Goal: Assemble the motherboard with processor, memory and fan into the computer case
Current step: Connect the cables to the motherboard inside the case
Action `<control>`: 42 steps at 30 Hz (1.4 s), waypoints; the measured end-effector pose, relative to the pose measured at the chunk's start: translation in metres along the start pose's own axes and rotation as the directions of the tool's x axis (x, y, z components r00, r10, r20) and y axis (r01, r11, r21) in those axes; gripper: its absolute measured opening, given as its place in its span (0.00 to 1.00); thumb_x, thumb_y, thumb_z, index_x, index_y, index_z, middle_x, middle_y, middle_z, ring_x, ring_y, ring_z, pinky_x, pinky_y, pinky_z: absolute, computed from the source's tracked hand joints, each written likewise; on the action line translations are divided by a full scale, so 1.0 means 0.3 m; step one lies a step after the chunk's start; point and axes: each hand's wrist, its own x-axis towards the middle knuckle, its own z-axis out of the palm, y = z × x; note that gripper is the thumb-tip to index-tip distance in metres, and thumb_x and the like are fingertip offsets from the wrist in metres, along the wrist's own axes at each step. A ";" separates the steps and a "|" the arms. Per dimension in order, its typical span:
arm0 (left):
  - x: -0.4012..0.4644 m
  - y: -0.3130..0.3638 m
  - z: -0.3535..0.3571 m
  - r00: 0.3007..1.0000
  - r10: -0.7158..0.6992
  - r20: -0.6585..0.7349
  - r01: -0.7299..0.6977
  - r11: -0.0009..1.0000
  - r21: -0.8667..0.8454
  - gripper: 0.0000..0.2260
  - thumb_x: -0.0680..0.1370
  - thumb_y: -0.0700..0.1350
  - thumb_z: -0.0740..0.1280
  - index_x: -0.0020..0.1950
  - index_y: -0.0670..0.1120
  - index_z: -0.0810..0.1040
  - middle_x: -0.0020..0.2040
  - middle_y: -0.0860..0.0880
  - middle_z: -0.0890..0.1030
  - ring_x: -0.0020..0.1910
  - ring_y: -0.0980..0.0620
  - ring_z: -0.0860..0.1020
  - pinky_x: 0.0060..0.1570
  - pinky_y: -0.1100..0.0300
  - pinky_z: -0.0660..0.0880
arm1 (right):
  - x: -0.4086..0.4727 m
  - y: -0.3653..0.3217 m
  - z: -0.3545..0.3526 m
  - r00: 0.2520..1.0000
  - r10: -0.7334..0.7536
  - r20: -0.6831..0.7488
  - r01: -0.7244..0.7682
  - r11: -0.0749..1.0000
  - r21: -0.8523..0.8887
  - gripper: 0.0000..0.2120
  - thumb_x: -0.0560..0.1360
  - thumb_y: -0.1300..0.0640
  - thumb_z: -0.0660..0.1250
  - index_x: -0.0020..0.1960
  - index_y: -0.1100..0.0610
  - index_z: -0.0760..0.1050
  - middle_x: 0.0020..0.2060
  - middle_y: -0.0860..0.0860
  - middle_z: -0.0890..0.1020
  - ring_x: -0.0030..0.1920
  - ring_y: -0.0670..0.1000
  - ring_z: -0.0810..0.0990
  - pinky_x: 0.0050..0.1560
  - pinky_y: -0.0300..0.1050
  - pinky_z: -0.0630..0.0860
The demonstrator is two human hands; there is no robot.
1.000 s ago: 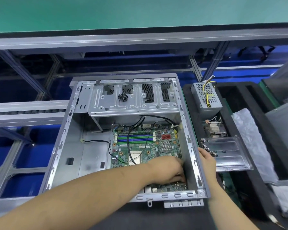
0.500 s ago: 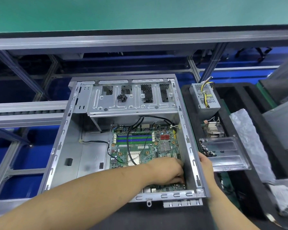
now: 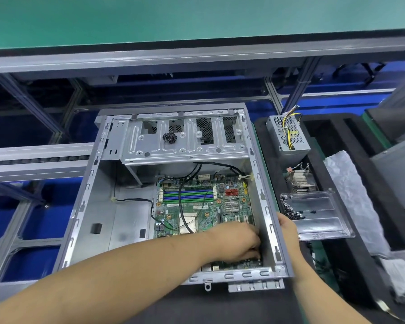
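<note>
An open grey computer case (image 3: pixel 87 206) lies flat in front of me. The green motherboard (image 3: pixel 201 206) lies inside its right half, with blue and green memory slots and a bare processor socket (image 3: pixel 188 224) crossed by a black cable. My left hand (image 3: pixel 237 244) reaches into the case and rests on the board's near right corner, fingers curled down; what they touch is hidden. My right hand (image 3: pixel 288 230) grips the case's right wall from outside. A cooler with metal fins (image 3: pixel 301 181) lies in the foam tray to the right.
A black foam tray (image 3: pixel 325 136) right of the case holds a power supply (image 3: pixel 288 136) with yellow and black wires and a clear plastic tray (image 3: pixel 318 213) with several screws. Crumpled plastic wrap (image 3: pixel 353 195) lies further right. A small pile of black screws (image 3: pixel 170 137) sits on the drive cage.
Both hands stay where they were, left on the board's near right corner, right on the case wall. Only the camera view has shifted slightly.
</note>
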 end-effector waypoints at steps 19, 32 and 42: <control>0.002 0.012 0.006 0.999 -0.026 -0.047 0.027 0.999 0.030 0.12 0.81 0.48 0.65 0.56 0.41 0.81 0.53 0.42 0.79 0.47 0.42 0.79 0.44 0.54 0.74 | 0.014 0.025 -0.007 0.999 0.041 -0.009 -0.041 0.999 0.022 0.03 0.63 0.56 0.69 0.36 0.55 0.80 0.24 0.48 0.76 0.27 0.50 0.73 0.37 0.49 0.68; 0.013 0.027 0.008 0.997 -0.060 -0.038 0.060 0.998 -0.013 0.11 0.79 0.48 0.68 0.51 0.40 0.81 0.49 0.42 0.80 0.42 0.44 0.77 0.37 0.58 0.67 | 0.009 0.018 -0.012 1.000 0.009 0.001 -0.009 1.000 0.015 0.17 0.76 0.67 0.66 0.32 0.52 0.79 0.23 0.46 0.75 0.25 0.47 0.70 0.35 0.46 0.66; 0.010 0.017 0.001 0.997 -0.064 -0.040 0.064 0.998 0.002 0.11 0.80 0.48 0.67 0.53 0.41 0.82 0.52 0.43 0.80 0.46 0.43 0.79 0.42 0.55 0.74 | -0.008 -0.016 -0.004 0.999 -0.033 -0.019 0.031 0.995 -0.091 0.21 0.73 0.71 0.66 0.31 0.49 0.80 0.23 0.46 0.77 0.24 0.43 0.72 0.30 0.40 0.69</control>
